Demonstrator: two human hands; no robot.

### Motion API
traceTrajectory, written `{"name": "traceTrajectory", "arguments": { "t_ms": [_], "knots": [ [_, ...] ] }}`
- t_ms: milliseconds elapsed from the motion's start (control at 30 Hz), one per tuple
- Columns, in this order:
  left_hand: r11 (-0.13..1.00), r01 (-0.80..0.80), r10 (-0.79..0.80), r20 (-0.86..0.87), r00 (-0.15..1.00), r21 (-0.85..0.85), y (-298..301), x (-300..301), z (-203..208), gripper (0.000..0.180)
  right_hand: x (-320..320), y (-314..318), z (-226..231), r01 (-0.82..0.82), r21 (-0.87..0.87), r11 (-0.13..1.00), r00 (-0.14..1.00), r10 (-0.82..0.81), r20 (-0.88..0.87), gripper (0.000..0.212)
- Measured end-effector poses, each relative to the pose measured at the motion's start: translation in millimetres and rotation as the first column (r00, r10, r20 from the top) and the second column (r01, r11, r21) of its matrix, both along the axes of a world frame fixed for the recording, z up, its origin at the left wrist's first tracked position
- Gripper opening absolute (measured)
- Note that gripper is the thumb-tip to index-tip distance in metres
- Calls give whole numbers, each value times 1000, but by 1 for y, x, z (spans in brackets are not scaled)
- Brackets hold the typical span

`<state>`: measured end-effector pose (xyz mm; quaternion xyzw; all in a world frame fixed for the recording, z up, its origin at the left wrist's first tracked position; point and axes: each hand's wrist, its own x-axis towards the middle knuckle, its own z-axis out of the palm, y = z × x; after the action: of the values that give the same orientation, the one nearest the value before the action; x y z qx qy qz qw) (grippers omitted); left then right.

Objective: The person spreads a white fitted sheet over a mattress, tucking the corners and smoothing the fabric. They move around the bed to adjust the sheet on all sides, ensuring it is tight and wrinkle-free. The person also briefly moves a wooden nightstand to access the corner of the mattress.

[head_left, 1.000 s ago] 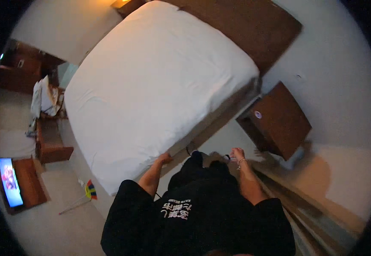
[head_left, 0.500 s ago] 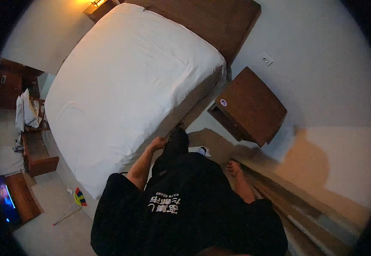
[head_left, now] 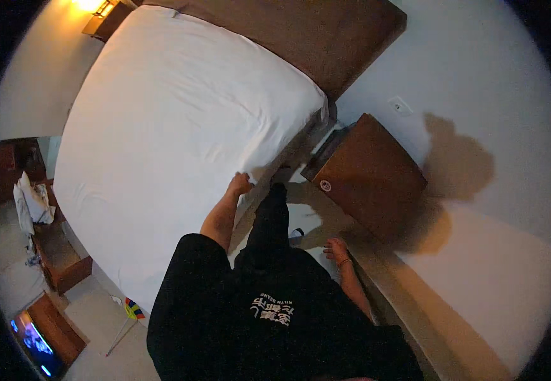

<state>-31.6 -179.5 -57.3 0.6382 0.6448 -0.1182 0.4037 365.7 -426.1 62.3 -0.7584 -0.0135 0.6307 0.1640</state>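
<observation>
A white fitted-looking bed sheet (head_left: 155, 127) covers the mattress, smooth in the middle with creases along the right side. My left hand (head_left: 240, 184) is at the sheet's right edge, fingers curled in on the cloth; a bright crease runs up from there. Beside my body, to the right, my right hand (head_left: 335, 249) hangs over the floor. Its fingers are loosely apart and nothing shows in them.
A brown headboard (head_left: 301, 38) closes the bed's far end. Close on the right stands a brown nightstand (head_left: 370, 181), with a wall socket (head_left: 400, 106) above it. Left are a wooden chair (head_left: 47, 190) holding white cloths, a lit screen (head_left: 37, 343) and a multicoloured brush (head_left: 134, 308).
I have moved forward along the bed. My left hand has risen from beside my leg to the sheet's edge. The nightstand now appears turned and nearer.
</observation>
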Motion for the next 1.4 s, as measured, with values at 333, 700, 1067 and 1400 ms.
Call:
{"name": "traceTrajectory", "arguments": {
  "t_ms": [333,700,1067,1400],
  "knots": [
    [968,105,-45,253,966,-230,133,46,-69,57,22,69,56,36,204,978,992,-60,113,31],
    [287,838,-949,17,316,464,203,102,-95,34,-26,22,56,385,34,922,922,-386,23,44],
    [560,812,-741,537,402,165,131,193,-19,36,-39,-21,29,454,232,860,846,-498,190,47],
    [850,493,-514,85,854,185,40,-21,2,31,-86,-85,6,457,152,876,886,-463,4,48]
  ]
}}
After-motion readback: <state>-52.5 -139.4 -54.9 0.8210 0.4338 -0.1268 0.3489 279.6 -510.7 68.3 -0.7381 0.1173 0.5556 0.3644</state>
